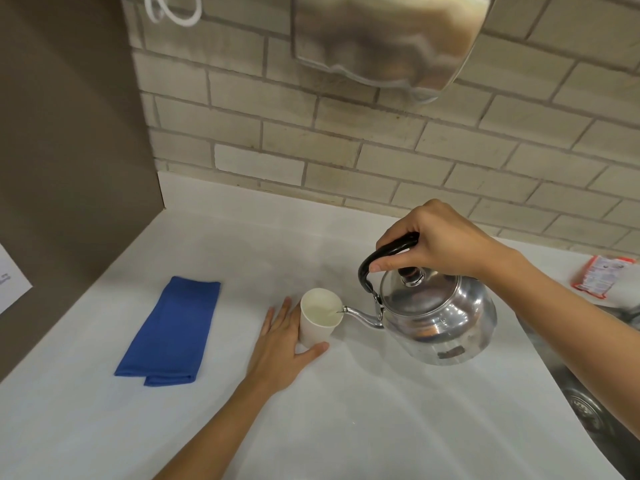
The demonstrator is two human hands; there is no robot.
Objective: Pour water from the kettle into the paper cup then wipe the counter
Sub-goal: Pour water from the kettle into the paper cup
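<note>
Head view: the right hand [438, 237] is wrapped tight around the black handle of the kettle [436, 315], holding the metal body clear of the worktop [346, 410] and tilted so its spout [360, 315] runs toward 9 o'clock. The spout tip sits right at the rim of the paper cup [318, 317], on the cup's 3 o'clock side, and a thin thread of water appears to leave it; the inside of the cup is pale and I cannot tell how full it is.

The left hand [282, 344] lies with fingers spread and curved around the cup's 7 o'clock side, thumb against the base, steadying it rather than lifting it.

The relation that matters next: the folded blue cloth [169, 330] lies flat at 9 o'clock from the cup, its long axis running from 1 o'clock to 7 o'clock. It is near the left hand and well apart from the right, so the left hand looks the likelier one to take it for wiping, once the kettle is set down.

Count: one kettle, one paper cup, one blue cloth, two hands. Off to 3 o'clock a red packet [602, 277] lies beside a sink [588, 410], neither part of the job.
</note>
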